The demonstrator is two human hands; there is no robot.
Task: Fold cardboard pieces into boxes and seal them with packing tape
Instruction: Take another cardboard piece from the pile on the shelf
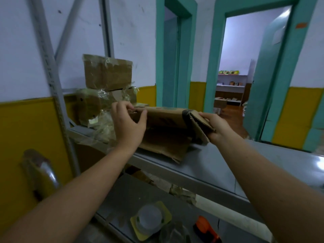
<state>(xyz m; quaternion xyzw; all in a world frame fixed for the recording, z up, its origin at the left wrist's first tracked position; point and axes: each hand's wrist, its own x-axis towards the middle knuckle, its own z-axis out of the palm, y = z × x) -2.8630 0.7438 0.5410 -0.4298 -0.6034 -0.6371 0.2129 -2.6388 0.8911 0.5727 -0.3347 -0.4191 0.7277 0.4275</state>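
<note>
The left grip (128, 123) pinches the upper left edge of a flattened brown cardboard piece (166, 130) between thumb and fingertips. Just behind it, 2 brown cardboard boxes wrapped in clear tape (107, 72) sit stacked on the grey metal desk (228, 163), where the cardboard's lower edge rests. Lower down lie a clear tape roll on a yellow holder (150, 218) and a blurred orange tool (206, 228). The right grip (217, 127) is curled round the cardboard's folded right flap.

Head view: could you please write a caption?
Left hand and right hand hold a folded cardboard piece at a grey shelf.
</note>
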